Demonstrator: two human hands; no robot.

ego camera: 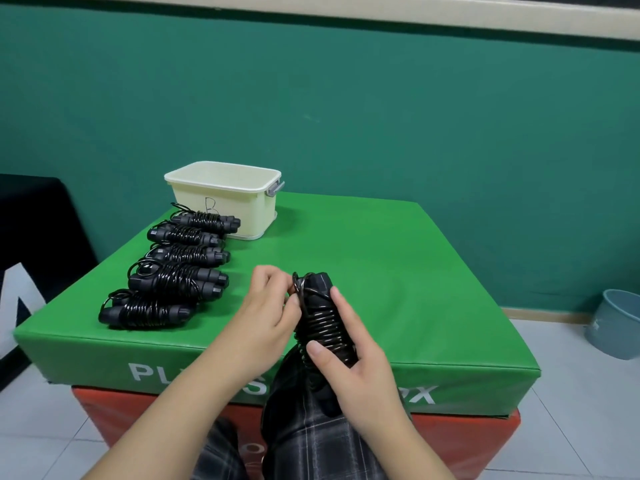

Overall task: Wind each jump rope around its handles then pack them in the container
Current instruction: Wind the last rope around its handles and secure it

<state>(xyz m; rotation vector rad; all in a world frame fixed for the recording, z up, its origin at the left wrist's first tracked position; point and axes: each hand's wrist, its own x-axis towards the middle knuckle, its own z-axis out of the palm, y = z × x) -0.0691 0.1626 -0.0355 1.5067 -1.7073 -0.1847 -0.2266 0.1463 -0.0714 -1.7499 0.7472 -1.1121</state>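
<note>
On green padded box [381, 271]: cream container [221, 202]; both hands' grip pinching jump rope [323, 323].

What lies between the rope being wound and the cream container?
Head view: bare green mat lies between the held rope and the container; the wound ropes sit left.

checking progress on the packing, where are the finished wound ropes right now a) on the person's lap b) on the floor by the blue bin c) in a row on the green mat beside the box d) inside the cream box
c: the wound ropes lie in a row on the green mat, in front of the cream box, while the left hand and right hand hold one more rope.
</note>
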